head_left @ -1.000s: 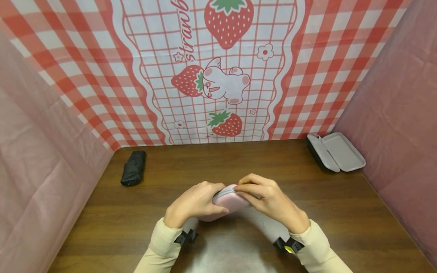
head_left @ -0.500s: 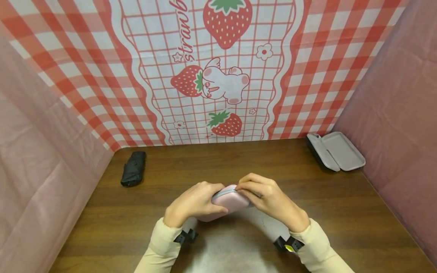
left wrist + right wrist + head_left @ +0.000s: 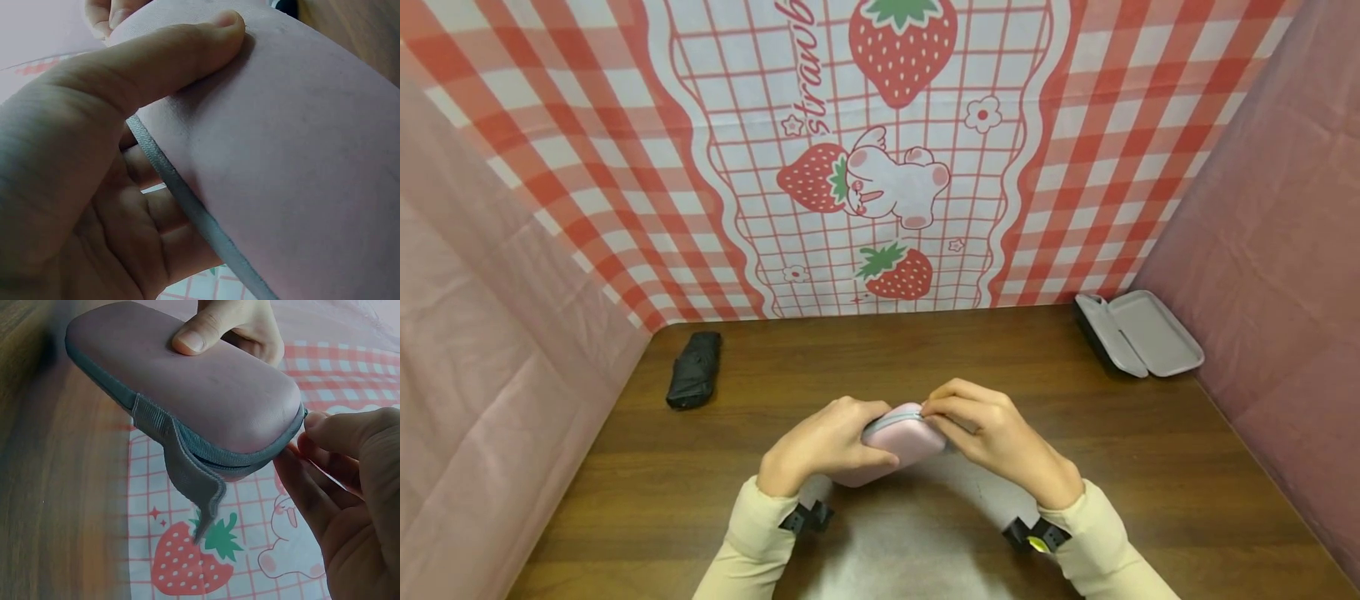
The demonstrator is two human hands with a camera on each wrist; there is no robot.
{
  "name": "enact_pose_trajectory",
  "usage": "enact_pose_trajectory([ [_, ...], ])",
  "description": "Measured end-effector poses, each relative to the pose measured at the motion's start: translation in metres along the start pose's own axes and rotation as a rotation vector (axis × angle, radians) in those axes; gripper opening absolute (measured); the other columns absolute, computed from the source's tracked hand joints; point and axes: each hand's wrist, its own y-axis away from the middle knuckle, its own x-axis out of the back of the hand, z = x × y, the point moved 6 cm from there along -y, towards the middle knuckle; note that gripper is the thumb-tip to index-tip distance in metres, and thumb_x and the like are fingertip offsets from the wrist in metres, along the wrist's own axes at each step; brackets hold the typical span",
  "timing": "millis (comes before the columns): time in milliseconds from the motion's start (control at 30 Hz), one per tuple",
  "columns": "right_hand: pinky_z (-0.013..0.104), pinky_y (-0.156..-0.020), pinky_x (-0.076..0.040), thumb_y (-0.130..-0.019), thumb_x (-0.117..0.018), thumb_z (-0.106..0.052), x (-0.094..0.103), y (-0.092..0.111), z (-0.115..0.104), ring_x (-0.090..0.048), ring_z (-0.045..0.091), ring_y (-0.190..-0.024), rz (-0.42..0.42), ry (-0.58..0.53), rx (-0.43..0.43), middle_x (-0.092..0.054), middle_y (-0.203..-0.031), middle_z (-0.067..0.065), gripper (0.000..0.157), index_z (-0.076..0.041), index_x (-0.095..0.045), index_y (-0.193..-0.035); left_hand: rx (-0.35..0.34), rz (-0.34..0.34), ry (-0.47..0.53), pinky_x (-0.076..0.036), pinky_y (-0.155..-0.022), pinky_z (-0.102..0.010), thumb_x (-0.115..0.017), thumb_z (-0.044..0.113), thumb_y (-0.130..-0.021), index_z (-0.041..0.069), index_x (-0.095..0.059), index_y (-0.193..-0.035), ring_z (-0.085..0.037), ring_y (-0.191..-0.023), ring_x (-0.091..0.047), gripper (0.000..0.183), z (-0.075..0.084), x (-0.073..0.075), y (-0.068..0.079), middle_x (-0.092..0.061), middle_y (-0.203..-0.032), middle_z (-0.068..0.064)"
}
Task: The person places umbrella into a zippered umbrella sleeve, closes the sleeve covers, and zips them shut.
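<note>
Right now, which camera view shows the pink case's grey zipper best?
The right wrist view. The grey zipper runs along the side and round the end of the pink case to the right hand, though a strap covers part. Head: only a short stretch. Left wrist: one close stretch by the left hand.

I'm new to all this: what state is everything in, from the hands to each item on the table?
Pink case: held up, tilted
Zip: partly open beside the strap
Strap: hanging loose
Left hand: gripping the pink case
Right hand: pinching at the zip
Grey-lined case: lying open
Black bundle: lying folded
</note>
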Motion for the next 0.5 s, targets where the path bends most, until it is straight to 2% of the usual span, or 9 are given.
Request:
enact_pose_trajectory([
  [167,0.015,-0.081,-0.056,-0.092,-0.072,0.001,0.001,0.002,0.001,-0.071,0.017,-0.088,-0.002,0.001,-0.004,-0.071,-0.1,0.008,0.008,-0.002,-0.076,-0.1,-0.005,-0.002,0.012,-0.053,-0.071,-0.02,-0.084,0.031,-0.087,0.008,-0.07,-0.114,-0.002,-0.079,-0.065,0.039,-0.003,0.0,0.001,-0.075,-0.096,0.0],
  [367,0.016,-0.081,-0.056,-0.084,-0.077,0.007,0.003,0.002,0.006,-0.07,0.016,-0.086,0.019,0.013,-0.019,-0.071,-0.099,0.006,0.017,-0.001,-0.076,-0.098,0.025,0.039,0.009,-0.054,-0.073,-0.023,-0.085,0.031,-0.085,0.008,-0.069,-0.116,-0.004,-0.082,-0.067,0.041,-0.006,0.01,0.004,-0.075,-0.098,0.001],
  [500,0.016,-0.082,-0.056,-0.083,-0.077,0.007,0.003,0.001,0.007,-0.07,0.016,-0.087,0.017,0.019,-0.022,-0.071,-0.098,0.006,0.017,-0.002,-0.076,-0.098,0.036,0.049,0.012,-0.055,-0.073,-0.023,-0.085,0.031,-0.086,0.008,-0.069,-0.118,-0.005,-0.083,-0.067,0.043,-0.008,0.015,0.006,-0.075,-0.099,0.0],
])
